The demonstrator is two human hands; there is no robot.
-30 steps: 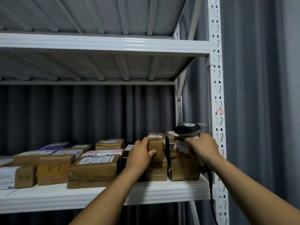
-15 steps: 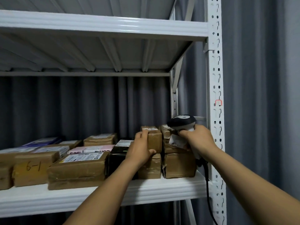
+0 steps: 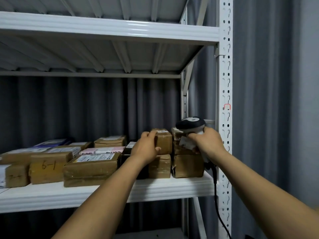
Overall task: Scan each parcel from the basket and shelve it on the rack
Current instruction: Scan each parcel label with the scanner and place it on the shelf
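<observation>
Right now the left hand [image 3: 146, 149] grips a small brown parcel [image 3: 163, 141], fingers curled over its top edge and thumb on its front face. The parcel sits on top of a lower parcel [image 3: 159, 167] on the rack's shelf [image 3: 172, 188], a little way left of the white upright [image 3: 225, 66]. The right hand [image 3: 207, 144] is wrapped round the handle of a scanner [image 3: 190, 124], nearer the upright. The scanner's dark head is just above a stack of two parcels [image 3: 188, 165] that stands between the small parcel and the upright. Whether the scanner touches that stack I cannot tell. Its black cable [image 3: 215, 187] hangs down just beside the upright. Farther from the upright lie flat rows of parcels, one marked 6-1 [image 3: 46, 169].

The step in hand looks like seating the small parcel on its perch. To do it well, press it square onto the lower parcel so no edge overhangs. Nudge it toward the upright until it stands snug beside the stack, label up. Let go only once it sits level. The scanner and cable should stay off the stack, since a snag there could topple it.
</observation>
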